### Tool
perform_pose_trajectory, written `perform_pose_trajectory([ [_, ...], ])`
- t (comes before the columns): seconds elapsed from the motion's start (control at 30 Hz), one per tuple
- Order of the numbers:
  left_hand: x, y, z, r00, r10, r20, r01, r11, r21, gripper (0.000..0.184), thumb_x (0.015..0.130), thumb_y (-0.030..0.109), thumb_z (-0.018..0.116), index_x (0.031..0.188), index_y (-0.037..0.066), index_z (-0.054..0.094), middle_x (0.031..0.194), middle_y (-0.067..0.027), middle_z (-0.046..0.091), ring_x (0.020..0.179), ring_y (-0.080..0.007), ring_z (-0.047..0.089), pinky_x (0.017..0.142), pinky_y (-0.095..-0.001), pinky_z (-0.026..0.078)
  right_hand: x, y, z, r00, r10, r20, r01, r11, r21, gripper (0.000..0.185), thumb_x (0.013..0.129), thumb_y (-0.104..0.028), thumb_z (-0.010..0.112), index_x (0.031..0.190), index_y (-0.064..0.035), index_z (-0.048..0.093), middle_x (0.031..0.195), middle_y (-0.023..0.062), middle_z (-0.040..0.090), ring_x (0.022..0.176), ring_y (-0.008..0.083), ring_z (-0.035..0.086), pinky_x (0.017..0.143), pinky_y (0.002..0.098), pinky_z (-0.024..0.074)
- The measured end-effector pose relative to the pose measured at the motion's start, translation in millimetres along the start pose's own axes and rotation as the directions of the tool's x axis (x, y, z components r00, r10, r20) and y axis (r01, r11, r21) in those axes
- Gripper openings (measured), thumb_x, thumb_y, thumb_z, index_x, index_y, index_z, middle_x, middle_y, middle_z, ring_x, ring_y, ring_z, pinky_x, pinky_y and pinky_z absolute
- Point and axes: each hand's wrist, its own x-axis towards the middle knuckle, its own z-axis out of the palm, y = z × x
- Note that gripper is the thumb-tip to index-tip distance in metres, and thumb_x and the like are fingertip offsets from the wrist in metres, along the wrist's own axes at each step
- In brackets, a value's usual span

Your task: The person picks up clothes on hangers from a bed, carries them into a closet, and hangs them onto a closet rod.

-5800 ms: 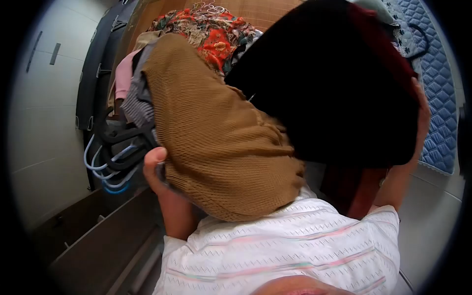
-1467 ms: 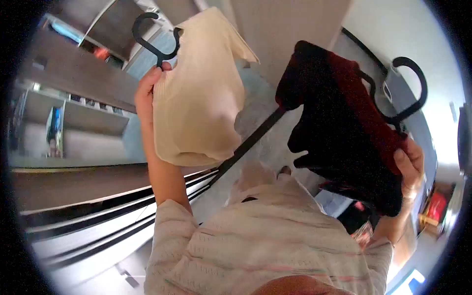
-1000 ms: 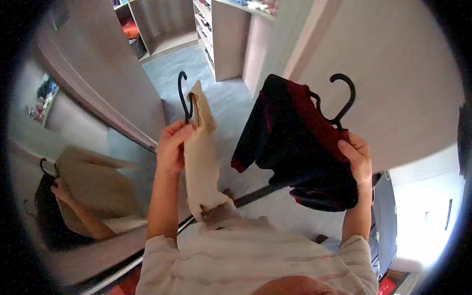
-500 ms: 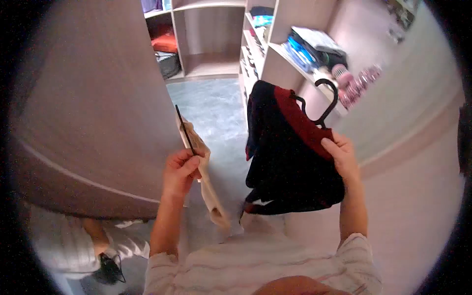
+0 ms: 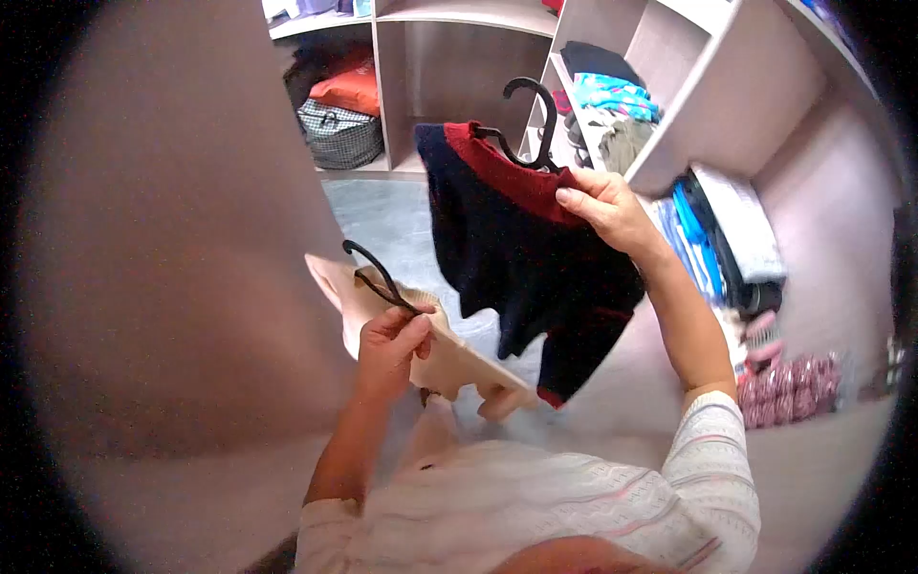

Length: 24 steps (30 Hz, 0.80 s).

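Observation:
My left hand (image 5: pixel 394 346) is closed around the neck of a black hanger (image 5: pixel 375 265), which carries a cream sweater (image 5: pixel 459 359) hanging tilted below my fingers. My right hand (image 5: pixel 604 212) pinches the shoulder of a dark navy sweater (image 5: pixel 521 258) with a dark red neckline and red cuff edge. A second black clothes hanger (image 5: pixel 548 115) sits inside that sweater, its hook sticking up past the neckline. The two garments hang close to each other in front of me, the dark one higher and to the right.
Cubby shelves (image 5: pixel 382 86) stand ahead, holding a checked bag (image 5: pixel 339 134) under an orange bundle (image 5: pixel 349 86). Folded clothes (image 5: pixel 617 96) lie on shelves to the right, with more folded items (image 5: pixel 722 230) lower down beside a pink patterned bundle (image 5: pixel 789 390). A tall panel (image 5: pixel 182 239) rises on my left.
The view has shifted, bringing more of the right shelves into sight. The dark sweater has moved up and left. The cream sweater has turned from edge-on to show its broad side.

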Motion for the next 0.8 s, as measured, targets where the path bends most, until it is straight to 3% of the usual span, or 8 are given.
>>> perform_pose_trajectory([
  [0.03,28,-1,-1,0.999,0.031,0.03,-0.031,0.999,-0.021,0.017,0.081,0.006,0.056,0.096,-0.003,0.06,0.067,-0.0026,0.054,0.057,-0.0092,0.047,0.052,-0.0211,0.037,30,13,-12,1.0,-0.024,-0.018,0.022,0.998,-0.065,0.022,0.085,-0.013,0.05,0.099,0.0023,0.058,0.083,-0.0006,0.059,0.075,0.0081,0.051,0.07,0.0243,0.0415],
  [0.07,49,8,3,1.0,0.009,0.025,-0.011,0.999,0.052,0.02,0.083,0.008,0.056,0.099,-0.002,0.059,0.067,-0.0014,0.052,0.057,-0.008,0.046,0.053,-0.0202,0.037,59,32,-33,0.997,-0.067,-0.029,0.055,0.946,-0.319,0.022,0.083,-0.014,0.051,0.097,0.0018,0.058,0.08,0.0022,0.06,0.074,0.0105,0.052,0.07,0.0265,0.0419],
  [0.17,126,11,6,0.997,0.03,0.076,-0.031,0.999,0.012,0.022,0.083,0.009,0.055,0.102,-0.002,0.058,0.067,-0.0004,0.052,0.057,-0.0068,0.045,0.053,-0.0197,0.037,136,39,-65,0.998,-0.006,-0.07,-0.04,0.76,-0.649,0.024,0.08,-0.018,0.051,0.094,-0.001,0.059,0.08,0.0155,0.062,0.074,0.0226,0.059,0.068,0.0314,0.0444],
  [0.23,171,10,9,0.991,0.071,0.117,-0.069,0.997,-0.019,0.022,0.084,0.007,0.055,0.104,-0.001,0.058,0.067,0.0005,0.052,0.057,-0.0058,0.044,0.052,-0.0191,0.036,187,65,-82,0.986,-0.114,-0.119,-0.005,0.7,-0.714,0.025,0.079,-0.02,0.052,0.093,-0.0015,0.06,0.084,0.0194,0.061,0.078,0.03,0.06,0.069,0.0352,0.0454],
  [0.37,256,14,14,0.995,0.099,0.014,-0.098,0.993,-0.069,0.022,0.084,0.007,0.056,0.103,-0.002,0.058,0.067,0.0007,0.052,0.056,-0.0056,0.044,0.052,-0.0188,0.035,290,73,-123,0.972,-0.182,-0.152,0.005,0.657,-0.754,0.027,0.078,-0.024,0.054,0.093,-0.0027,0.061,0.086,0.0173,0.062,0.079,0.0295,0.06,0.071,0.0342,0.0461],
  [0.43,295,9,13,0.992,0.118,-0.039,-0.121,0.989,-0.085,0.022,0.084,0.007,0.056,0.103,-0.003,0.058,0.067,0.0005,0.052,0.056,-0.0056,0.043,0.053,-0.0186,0.035,341,87,-151,0.951,-0.275,-0.142,0.091,0.686,-0.721,0.027,0.078,-0.024,0.056,0.092,-0.0019,0.061,0.083,0.0151,0.063,0.076,0.021,0.061,0.069,0.0314,0.0458],
  [0.5,329,10,6,0.985,0.156,-0.068,-0.162,0.982,-0.093,0.022,0.084,0.006,0.055,0.103,-0.003,0.058,0.067,0.0001,0.052,0.056,-0.0057,0.043,0.053,-0.0184,0.035,380,83,-163,0.941,-0.318,-0.115,0.203,0.803,-0.561,0.024,0.08,-0.016,0.056,0.095,0.0025,0.061,0.077,0.0029,0.064,0.07,0.0077,0.053,0.064,0.0262,0.0433],
  [0.8,466,57,-4,0.923,0.242,-0.301,-0.298,0.942,-0.156,0.019,0.083,0.006,0.057,0.101,-0.001,0.06,0.068,-0.0016,0.054,0.057,-0.0076,0.046,0.052,-0.0199,0.037,560,71,-244,0.93,-0.368,-0.011,0.331,0.847,-0.416,0.022,0.083,-0.012,0.056,0.099,0.0011,0.061,0.084,-0.0032,0.06,0.074,0.0041,0.051,0.067,0.0193,0.0414],
])
